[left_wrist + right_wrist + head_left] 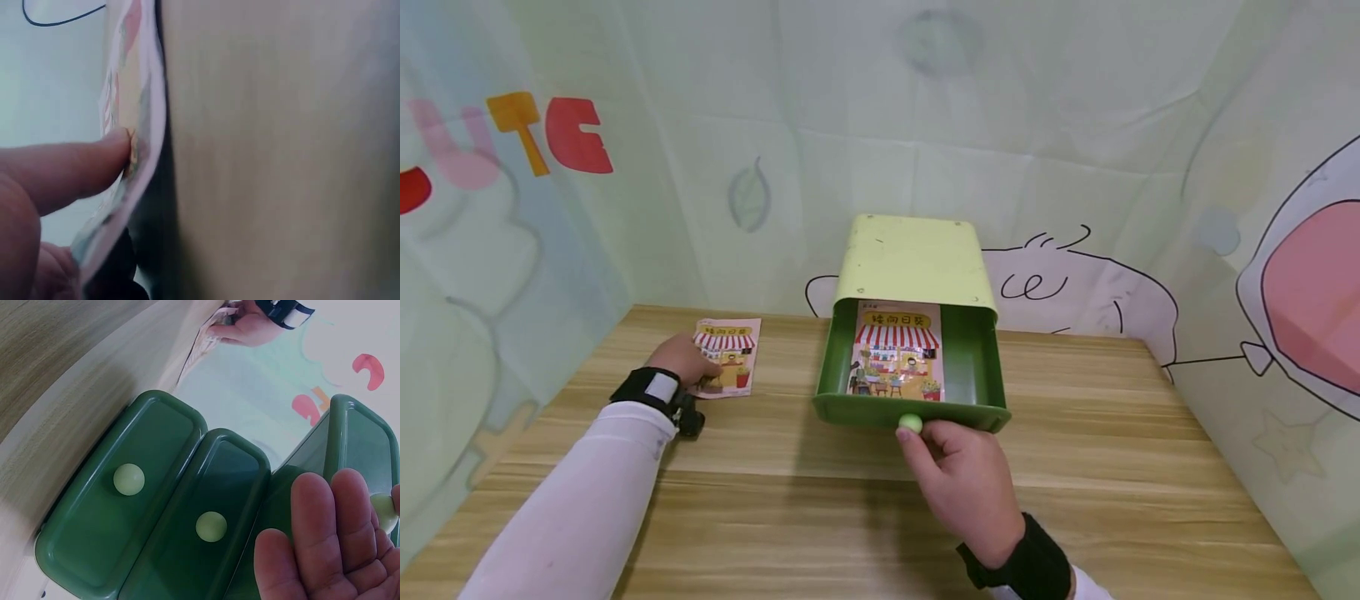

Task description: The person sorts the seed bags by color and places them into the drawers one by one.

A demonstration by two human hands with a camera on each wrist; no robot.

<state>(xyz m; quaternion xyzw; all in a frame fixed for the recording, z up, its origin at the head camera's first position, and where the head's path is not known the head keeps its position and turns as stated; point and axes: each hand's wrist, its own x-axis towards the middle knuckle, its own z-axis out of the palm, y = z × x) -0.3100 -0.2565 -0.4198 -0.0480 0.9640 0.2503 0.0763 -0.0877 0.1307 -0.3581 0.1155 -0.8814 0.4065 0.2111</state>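
Observation:
On the left of the table, my left hand (pixel 681 360) pinches a pink seed packet (pixel 730 342) by its lower left part. The left wrist view shows the thumb (pixel 75 172) on the printed face and the packet's edge bowed. A similar seed packet (pixel 897 350) lies face up in the left part of a pulled-out green drawer (pixel 973 358). At the drawer's front, my right hand (pixel 966 483) holds the round pale green knob (pixel 910 422) between thumb and index finger. Its other fingers show in front of the drawers in the right wrist view.
The drawer belongs to a small cabinet with a pale yellow-green top (pixel 917 258). Two lower drawers, one with its knob (pixel 128 479) and another with its own knob (pixel 211 526), are pushed in. A printed cloth (pixel 865 100) hangs behind the wooden table (pixel 745 508).

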